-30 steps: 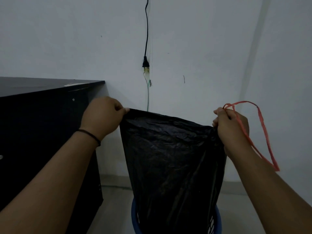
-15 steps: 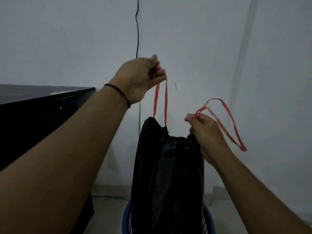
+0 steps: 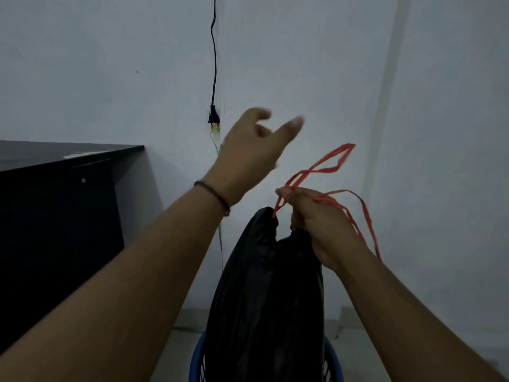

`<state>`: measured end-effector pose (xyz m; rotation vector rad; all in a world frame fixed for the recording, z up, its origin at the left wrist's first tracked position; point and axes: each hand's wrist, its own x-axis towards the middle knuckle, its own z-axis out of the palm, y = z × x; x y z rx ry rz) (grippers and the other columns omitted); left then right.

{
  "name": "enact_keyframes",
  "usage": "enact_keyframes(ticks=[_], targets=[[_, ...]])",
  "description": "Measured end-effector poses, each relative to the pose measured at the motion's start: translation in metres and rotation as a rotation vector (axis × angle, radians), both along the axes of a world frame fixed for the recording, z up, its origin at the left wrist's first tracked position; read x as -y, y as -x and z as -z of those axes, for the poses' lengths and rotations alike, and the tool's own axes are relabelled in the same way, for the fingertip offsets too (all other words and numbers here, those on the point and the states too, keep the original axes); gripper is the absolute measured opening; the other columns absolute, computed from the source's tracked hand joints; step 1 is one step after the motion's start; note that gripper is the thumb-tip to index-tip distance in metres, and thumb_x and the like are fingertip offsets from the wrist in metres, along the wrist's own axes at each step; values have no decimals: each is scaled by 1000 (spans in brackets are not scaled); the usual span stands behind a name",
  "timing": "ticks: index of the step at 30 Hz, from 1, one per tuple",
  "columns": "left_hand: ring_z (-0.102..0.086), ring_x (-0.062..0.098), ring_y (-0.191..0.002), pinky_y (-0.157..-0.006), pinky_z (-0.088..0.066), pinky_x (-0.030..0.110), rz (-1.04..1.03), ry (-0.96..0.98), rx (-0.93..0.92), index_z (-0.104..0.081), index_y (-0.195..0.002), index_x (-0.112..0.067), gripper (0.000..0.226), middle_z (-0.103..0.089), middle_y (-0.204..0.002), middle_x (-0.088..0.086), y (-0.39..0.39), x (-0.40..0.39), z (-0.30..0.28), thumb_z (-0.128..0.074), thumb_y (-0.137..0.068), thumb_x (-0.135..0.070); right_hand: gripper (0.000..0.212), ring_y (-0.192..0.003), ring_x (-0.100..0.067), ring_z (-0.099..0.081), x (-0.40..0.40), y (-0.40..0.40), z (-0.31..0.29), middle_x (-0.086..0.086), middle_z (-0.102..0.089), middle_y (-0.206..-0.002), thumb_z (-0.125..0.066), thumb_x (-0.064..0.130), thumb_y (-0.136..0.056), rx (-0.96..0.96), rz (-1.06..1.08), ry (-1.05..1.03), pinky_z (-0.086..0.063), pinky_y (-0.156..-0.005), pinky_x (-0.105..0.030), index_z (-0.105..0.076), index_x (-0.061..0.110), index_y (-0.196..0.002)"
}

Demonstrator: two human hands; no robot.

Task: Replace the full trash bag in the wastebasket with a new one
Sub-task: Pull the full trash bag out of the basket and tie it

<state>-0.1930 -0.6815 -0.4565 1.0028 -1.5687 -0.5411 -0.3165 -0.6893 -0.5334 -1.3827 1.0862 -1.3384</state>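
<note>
A black trash bag (image 3: pixel 264 293) hangs gathered and narrow above the blue wastebasket (image 3: pixel 197 365), with its lower part inside the basket. My right hand (image 3: pixel 322 224) grips the bunched top of the bag together with the red drawstring (image 3: pixel 327 166), whose loops stick up and trail over my wrist. My left hand (image 3: pixel 253 155) is raised above and left of the bag, blurred, fingers spread, holding nothing.
A black cabinet (image 3: pixel 60 216) stands at the left against the white wall. A black cable with a plug (image 3: pixel 214 118) hangs down the wall behind my left hand. Pale floor shows around the basket.
My left hand let go of the red drawstring loop it had pulled up and now hovers free. My right hand now holds both loops at the bag's cinched top.
</note>
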Motion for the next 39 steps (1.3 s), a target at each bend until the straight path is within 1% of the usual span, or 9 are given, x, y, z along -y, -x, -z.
enact_keyframes(ticks=[2, 5, 7, 13, 18, 21, 25, 33, 39], targets=[[-60, 8, -92, -81, -52, 25, -134, -15, 243, -60, -112, -17, 46, -63, -100, -5, -17, 0, 26, -62, -80, -50, 17, -53, -11, -37, 2, 4, 0, 8, -39, -53, -67, 39, -81, 22, -6, 14, -39, -61, -28, -66, 24, -74], [-63, 4, -96, -83, -49, 14, 35, -264, 463, -67, -113, -20, 42, -69, -108, -7, -30, 2, 64, -67, -79, -44, 20, -49, -10, -30, 4, 5, 0, 6, -31, -50, -62, 36, -86, -17, -36, 54, -36, -60, -28, -71, 19, -91], [-64, -1, -95, -75, -46, 3, 149, -314, 339, -70, -110, -21, 32, -71, -107, -7, -33, 7, 70, -67, -81, -36, 20, -47, -9, -29, 4, 4, -2, 7, -31, -49, -59, 34, -88, -43, -66, 67, -37, -58, -25, -72, 20, -95], [-64, -9, -83, -69, -44, 2, 283, -372, 178, -74, -97, -15, 19, -73, -97, -6, -28, 18, 60, -70, -80, -20, 23, -42, -5, -34, 3, 5, -4, 12, -38, -43, -59, 38, -89, -134, -67, 98, -37, -49, -20, -72, 20, -96], [-64, 8, -79, -78, -51, 15, 304, -363, 45, -72, -81, -8, 8, -71, -82, 2, -27, 18, 63, -70, -78, -15, 23, -47, -8, -35, 3, 4, -1, 11, -40, -47, -59, 41, -87, -158, -41, 126, -37, -55, -25, -67, 23, -99], [-60, 10, -74, -58, -49, 12, 267, -302, -208, -69, -75, -11, 10, -67, -77, 4, -30, 16, 61, -67, -81, -19, 12, -53, -9, -32, 2, 4, 3, 7, -36, -56, -54, 29, -91, 81, -99, 34, -30, -57, -25, -55, 17, -88], [-66, 9, -71, -74, -52, 26, 236, -240, -510, -66, -81, -12, 11, -67, -71, -3, -34, 14, 49, -64, -85, -21, 26, -60, -10, -43, -4, 2, 15, 2, -46, -65, -36, 8, -98, 283, -145, -14, -37, -59, -22, -61, 5, -99], [-59, 4, -48, -57, -57, 20, 515, -284, -1004, -59, -78, -6, 20, -61, -65, 2, -15, 2, 2, -52, -94, -15, 10, -74, -16, -71, -15, -11, 4, -4, -72, -74, -56, 13, -92, 514, -72, 173, -58, -69, -25, -65, 10, -92], [-37, 3, -49, -44, -36, 13, 423, -234, -857, -59, -89, -10, 18, -48, -68, -3, -11, 11, -4, -44, -98, -15, 19, -41, -7, -44, -9, -14, -8, 2, -48, -54, -54, 16, -93, 512, 79, 35, -44, -52, -25, -63, 10, -78]])
